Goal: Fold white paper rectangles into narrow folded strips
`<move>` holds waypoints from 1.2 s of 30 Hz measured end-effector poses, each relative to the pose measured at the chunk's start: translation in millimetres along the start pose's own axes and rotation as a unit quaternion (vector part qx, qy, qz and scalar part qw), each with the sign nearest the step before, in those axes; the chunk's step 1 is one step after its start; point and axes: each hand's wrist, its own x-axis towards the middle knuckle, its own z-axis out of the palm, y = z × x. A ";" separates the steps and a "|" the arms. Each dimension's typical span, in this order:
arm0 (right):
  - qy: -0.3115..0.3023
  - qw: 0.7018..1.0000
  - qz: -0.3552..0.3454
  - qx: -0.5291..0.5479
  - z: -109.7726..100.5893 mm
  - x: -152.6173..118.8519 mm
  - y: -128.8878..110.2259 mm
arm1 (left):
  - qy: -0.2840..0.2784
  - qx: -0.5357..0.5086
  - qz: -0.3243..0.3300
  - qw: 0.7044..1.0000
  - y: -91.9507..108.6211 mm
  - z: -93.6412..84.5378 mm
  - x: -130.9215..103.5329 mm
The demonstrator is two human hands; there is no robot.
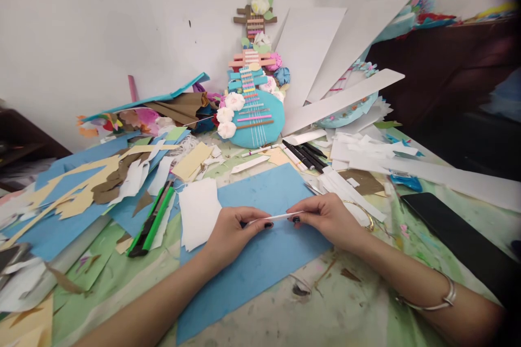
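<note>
White paper in play, a slim strip (280, 217) stretched between your two hands over the blue sheet (244, 287)! Your left hand (234, 229) pinches one end, thumb against fingers; your right hand (330, 219) matches it at the other, both closed down to the strip's thinness. Just left of you, a small stack of white pieces (198, 211) overlaps the blue, and farther left lies the green cutter (153, 219). Black pens (303, 155) cluster on the far side of the tabletop (122, 284), and behind them (what a backdrop!) stands a turquoise paper instrument (264, 129) trimmed with white flowers (226, 115).
</note>
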 end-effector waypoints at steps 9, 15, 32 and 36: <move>0.015 0.997 -0.025 -0.068 -0.1 -1.9 -6.0 | 0.009 0.026 0.023 0.999 -1.0 0.9 -0.9; -0.025 0.996 -0.055 -0.062 7.6 -5.5 -13.4 | -0.011 0.028 0.040 0.999 5.8 6.8 -3.7; -0.036 0.999 -0.029 -0.026 0.3 -1.1 -4.6 | -0.073 0.003 0.031 0.997 2.7 -3.0 -0.2; -0.037 0.999 -0.030 -0.019 -3.5 2.3 0.4 | -0.103 -0.036 0.059 0.992 1.7 -5.9 2.5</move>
